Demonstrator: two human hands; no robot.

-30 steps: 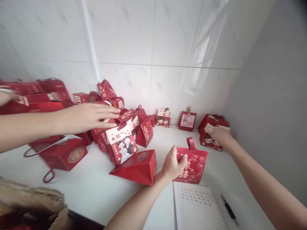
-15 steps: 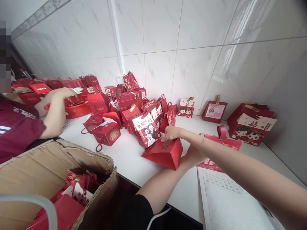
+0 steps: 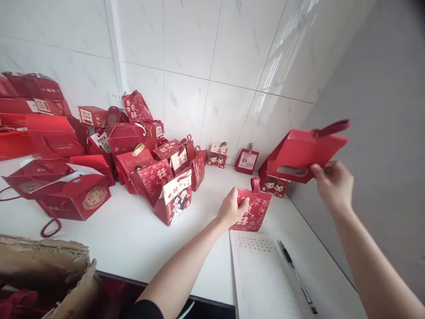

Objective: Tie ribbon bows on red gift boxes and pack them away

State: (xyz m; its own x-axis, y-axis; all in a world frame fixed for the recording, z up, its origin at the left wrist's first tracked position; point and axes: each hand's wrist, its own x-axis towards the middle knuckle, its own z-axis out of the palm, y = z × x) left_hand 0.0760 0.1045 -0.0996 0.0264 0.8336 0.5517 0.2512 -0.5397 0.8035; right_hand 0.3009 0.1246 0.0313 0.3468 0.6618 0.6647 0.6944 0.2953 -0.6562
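Note:
My right hand (image 3: 335,186) pinches a plain red gift box (image 3: 305,153) by its lower edge and holds it up at the right. That box has a clear oval window and a dark red ribbon loop on top. My left hand (image 3: 234,206) is closed on the left edge of a red patterned gift box (image 3: 257,212), which stands on the table just behind a written sheet. Behind the raised box, a red and cream box with cartoon faces (image 3: 275,185) is partly hidden. Left of my left hand stands a bride-and-groom box (image 3: 177,197).
Many red gift boxes (image 3: 146,177) crowd the white table's left side. Two small boxes, one pink-fronted (image 3: 246,160), stand by the tiled wall. A handwritten sheet (image 3: 262,274) and a pen (image 3: 296,274) lie in front. A torn cardboard box (image 3: 43,257) is at lower left.
My right hand has lifted the plain red box from the middle and carried it right. My left hand now shows on the patterned box. The view has turned right, and the co-worker is out of sight.

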